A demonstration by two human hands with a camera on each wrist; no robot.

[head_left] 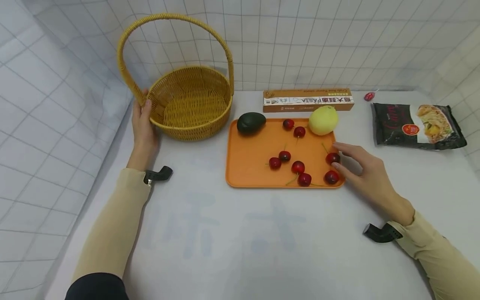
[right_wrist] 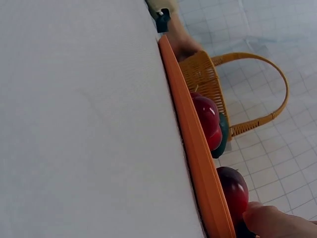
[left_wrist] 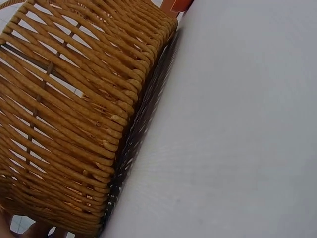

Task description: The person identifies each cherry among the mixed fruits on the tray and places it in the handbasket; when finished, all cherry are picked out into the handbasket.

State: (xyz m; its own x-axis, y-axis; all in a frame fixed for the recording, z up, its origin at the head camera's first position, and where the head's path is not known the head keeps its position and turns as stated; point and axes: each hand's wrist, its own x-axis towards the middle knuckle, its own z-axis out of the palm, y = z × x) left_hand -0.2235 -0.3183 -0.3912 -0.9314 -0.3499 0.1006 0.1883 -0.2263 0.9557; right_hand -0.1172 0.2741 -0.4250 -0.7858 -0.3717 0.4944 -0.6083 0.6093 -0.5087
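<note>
At the left, my left hand point(head_left: 144, 127) grips the side of a yellow-brown wicker basket point(head_left: 196, 131) near the foot of its tall handle, thumb at the rim. The basket's woven wall point(left_wrist: 64, 114) fills much of the left wrist view, with fingertips at the bottom corner. My right hand point(head_left: 365, 171) pinches a dark red cherry point(head_left: 333, 158) between thumb and index finger at the right edge of an orange tray point(head_left: 247, 175). Another cherry point(head_left: 331, 177) lies just below it. In the right wrist view, the thumb point(right_wrist: 270, 220) overlaps a cherry point(right_wrist: 234, 193) beside the tray rim.
Several more cherries point(head_left: 298, 167), a dark green avocado point(head_left: 251, 123) and a yellow-green round fruit point(head_left: 323, 120) are on the tray. Behind it lie a brown pasta box point(head_left: 307, 100) and a small red item point(head_left: 369, 96). A black food packet point(head_left: 416, 126) lies at the right.
</note>
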